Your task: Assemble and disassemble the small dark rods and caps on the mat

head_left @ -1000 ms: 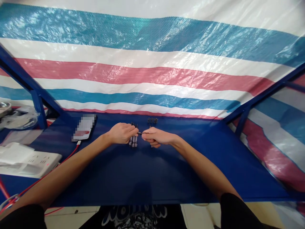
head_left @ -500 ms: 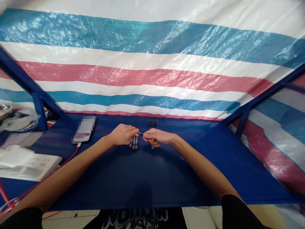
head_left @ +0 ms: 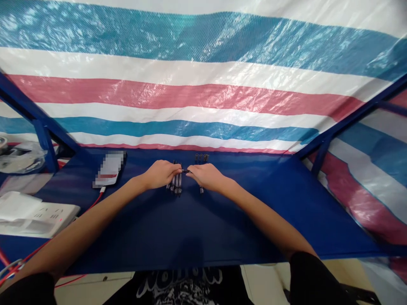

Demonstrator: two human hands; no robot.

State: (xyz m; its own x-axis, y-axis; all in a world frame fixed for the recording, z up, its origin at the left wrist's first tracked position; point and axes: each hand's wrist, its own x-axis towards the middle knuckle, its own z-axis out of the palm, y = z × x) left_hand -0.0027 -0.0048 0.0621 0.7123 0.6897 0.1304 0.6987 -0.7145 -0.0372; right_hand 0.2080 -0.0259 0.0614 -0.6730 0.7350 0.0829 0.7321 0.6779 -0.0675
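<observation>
My left hand (head_left: 161, 174) and my right hand (head_left: 207, 176) meet over the middle of the blue table. Between their fingertips they grip the two ends of a slim dark pen-like rod (head_left: 185, 171); most of it is hidden by the fingers. Just under my left hand lies a row of several slim dark and silvery pen-like pieces (head_left: 176, 186), side by side. One similar piece (head_left: 201, 190) sticks out below my right hand, partly covered. Behind my right hand stand several small dark cylinders (head_left: 201, 157) in a short row.
A phone (head_left: 110, 169) on a red charging cable (head_left: 97, 200) lies to the left. Beyond my left forearm is a white power strip (head_left: 52, 218). A striped plastic sheet (head_left: 190, 97) hangs behind the blue table (head_left: 254, 237), between blue frame bars (head_left: 346, 120).
Both hands have drawn closer together on the dark rod, so less of it shows. The right fingers are now tucked more beneath the hand. The view has shifted slightly.
</observation>
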